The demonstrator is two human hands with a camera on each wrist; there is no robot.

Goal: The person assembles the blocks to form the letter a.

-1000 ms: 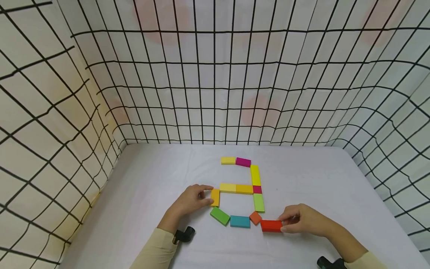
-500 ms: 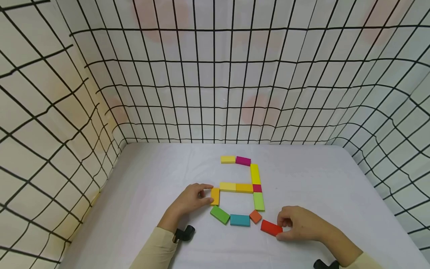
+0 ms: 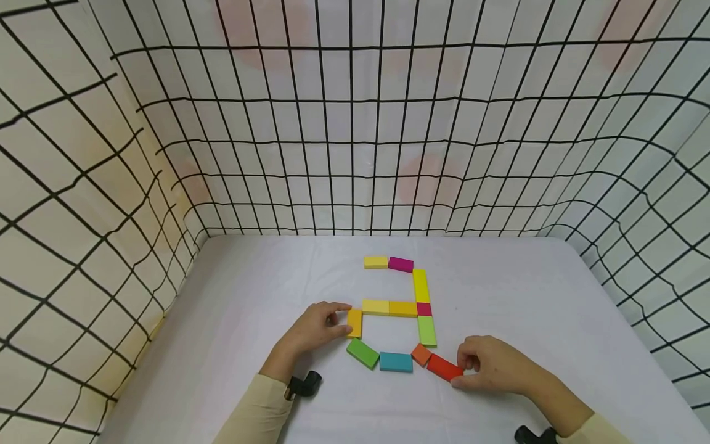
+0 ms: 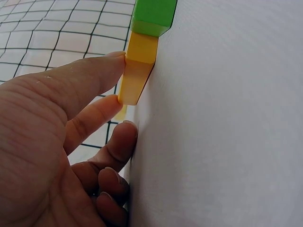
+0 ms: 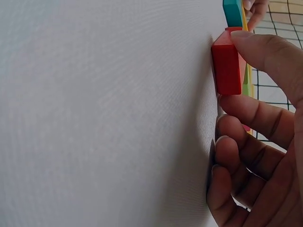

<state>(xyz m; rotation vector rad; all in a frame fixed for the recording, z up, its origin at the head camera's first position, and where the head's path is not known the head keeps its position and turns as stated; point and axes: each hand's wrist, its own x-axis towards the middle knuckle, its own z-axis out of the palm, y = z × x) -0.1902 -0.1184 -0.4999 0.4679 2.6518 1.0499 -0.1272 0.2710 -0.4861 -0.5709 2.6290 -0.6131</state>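
Observation:
My right hand (image 3: 496, 365) pinches a red block (image 3: 444, 367) between thumb and forefinger. The red block (image 5: 227, 68) lies flat on the cloth, its far end against a small orange-red block (image 3: 421, 354). On the left, the thumb and forefinger of my left hand (image 3: 312, 330) hold an amber block (image 3: 354, 323) at its side and far end; the other fingers are curled beside it. In the left wrist view, the amber block (image 4: 138, 75) stands end to end with a green block (image 4: 154, 16). A teal block (image 3: 396, 362) lies between the green and orange-red blocks.
Pale yellow (image 3: 375, 307) and golden blocks (image 3: 403, 309) form a middle row. A crimson block (image 3: 424, 309) joins a lime block (image 3: 427, 331) and a bright yellow block (image 3: 421, 285). Farther back lie a magenta block (image 3: 401, 264) and a yellow block (image 3: 376, 263). Black wire mesh (image 3: 350, 98) surrounds the white cloth.
The red block has turned from straight across to slanted and shifted slightly left, now meeting the orange-red block. My right hand moved with it; my left hand stayed at the amber block.

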